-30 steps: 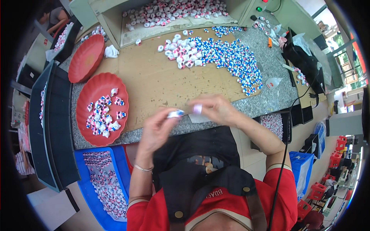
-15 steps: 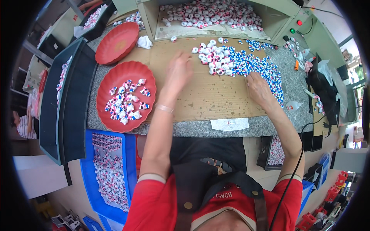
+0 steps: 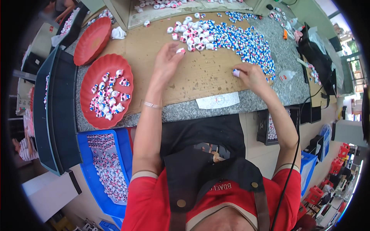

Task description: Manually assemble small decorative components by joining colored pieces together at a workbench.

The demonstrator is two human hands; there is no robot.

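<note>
My left hand (image 3: pixel 166 63) pinches a small white and pink figurine head (image 3: pixel 180 50) over the cardboard sheet (image 3: pixel 154 46). In the fingers of my right hand (image 3: pixel 253 78) is a small blue and pale figurine body piece (image 3: pixel 236 72). The two held pieces are apart. Beyond my hands lies a pile of white and pink heads (image 3: pixel 194 36), which runs into a wide spread of small blue and white body pieces (image 3: pixel 246 42) on the right. A red scalloped plate (image 3: pixel 125 69) to the left holds several figurines (image 3: pixel 102 98) with heads and blue bodies together.
A second red plate (image 3: pixel 92 42) tilts behind the first, beside a white cloth (image 3: pixel 118 33). Dark trays (image 3: pixel 58 115) line the left side; a blue bin (image 3: pixel 123 154) of pieces stands below. A paper slip (image 3: pixel 217 101), a small bottle (image 3: pixel 286 76) and a black cable (image 3: pixel 298 134) are nearby.
My left hand has come to hold a head. My right hand has drawn back from the body pieces with one in its fingers. The whole view has shifted and tilted.
</note>
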